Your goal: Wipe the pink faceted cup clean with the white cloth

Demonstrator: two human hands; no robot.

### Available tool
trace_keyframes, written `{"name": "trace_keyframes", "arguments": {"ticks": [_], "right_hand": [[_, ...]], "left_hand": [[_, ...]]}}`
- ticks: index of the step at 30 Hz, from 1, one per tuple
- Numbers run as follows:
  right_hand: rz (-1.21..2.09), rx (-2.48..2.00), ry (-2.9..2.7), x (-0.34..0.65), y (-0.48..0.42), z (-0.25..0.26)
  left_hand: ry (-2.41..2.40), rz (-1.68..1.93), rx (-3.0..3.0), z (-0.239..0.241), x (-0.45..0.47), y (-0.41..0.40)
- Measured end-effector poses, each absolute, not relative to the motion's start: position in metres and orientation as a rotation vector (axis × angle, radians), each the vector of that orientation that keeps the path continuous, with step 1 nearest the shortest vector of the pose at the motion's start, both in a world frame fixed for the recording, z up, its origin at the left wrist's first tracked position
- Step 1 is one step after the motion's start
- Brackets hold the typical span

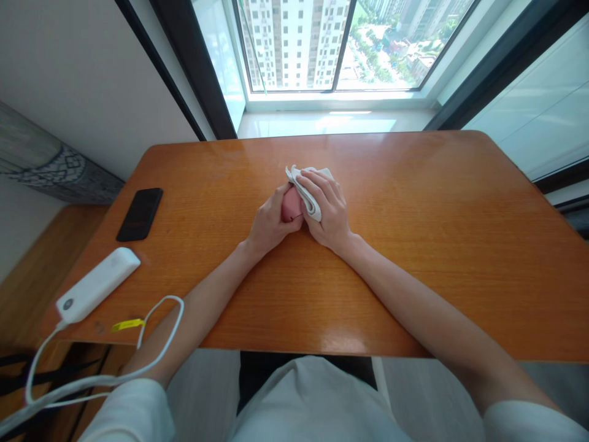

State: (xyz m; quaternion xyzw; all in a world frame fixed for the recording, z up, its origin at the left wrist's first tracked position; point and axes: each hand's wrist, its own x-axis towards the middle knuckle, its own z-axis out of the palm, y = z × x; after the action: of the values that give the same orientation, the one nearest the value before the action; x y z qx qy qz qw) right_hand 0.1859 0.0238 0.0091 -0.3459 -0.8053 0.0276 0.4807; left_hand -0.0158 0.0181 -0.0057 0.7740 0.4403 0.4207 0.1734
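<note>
My left hand (269,222) is curled around a small pink rounded object (291,204) at the middle of the orange wooden table (414,245). My right hand (327,212) grips a folded white cloth (309,195) and presses it against the pink object. Both hands touch each other over the tabletop. Much of the pink object is hidden by my fingers and the cloth.
A black phone (140,213) lies flat at the table's left. Nearer the front left corner sits a white power bank (97,284) with a white cable (151,319) trailing off the edge. A window (331,46) and sill lie beyond the far edge.
</note>
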Motion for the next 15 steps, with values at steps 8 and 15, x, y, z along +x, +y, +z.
{"name": "trace_keyframes", "arguments": {"ticks": [8, 15], "right_hand": [[0.547, -0.993, -1.485, 0.176, 0.036, 0.0], [0.625, -1.026, -1.485, 0.178, 0.039, -0.002]], "left_hand": [[1.229, 1.191, 2.252, -0.007, -0.012, 0.022], [1.242, 1.16, 2.237, -0.007, -0.014, 0.02]]}}
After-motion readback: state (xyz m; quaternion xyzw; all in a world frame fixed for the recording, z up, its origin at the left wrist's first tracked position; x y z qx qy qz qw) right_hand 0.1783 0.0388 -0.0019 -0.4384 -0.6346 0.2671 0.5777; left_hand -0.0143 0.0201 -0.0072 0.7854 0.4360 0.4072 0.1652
